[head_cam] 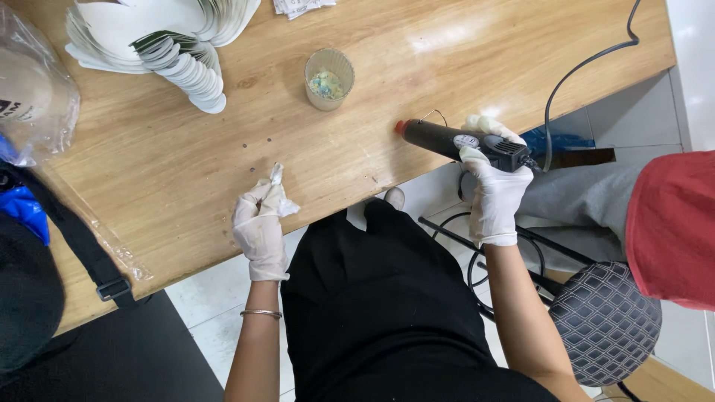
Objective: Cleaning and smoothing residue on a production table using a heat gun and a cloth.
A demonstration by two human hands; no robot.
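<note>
A black heat tool (456, 140) with a red nozzle is held in the gloved right hand (493, 195), fingers wrapped closed around its rear body; the nozzle is pointed across the wooden table (417, 67) — not at the other hand. A small white crumpled piece (278, 195) is pinched at the table's near edge by the gloved left hand (259, 227), thumb and fingertips pressed together on it. A paper cup (328, 78) of coloured bits is set near, fanned white discs (190, 71) farther off.

Risks judged: glove or wood may be scorched if the nozzle is swung low; the cord (577, 71) — draped off the edge — may be snagged.
</note>
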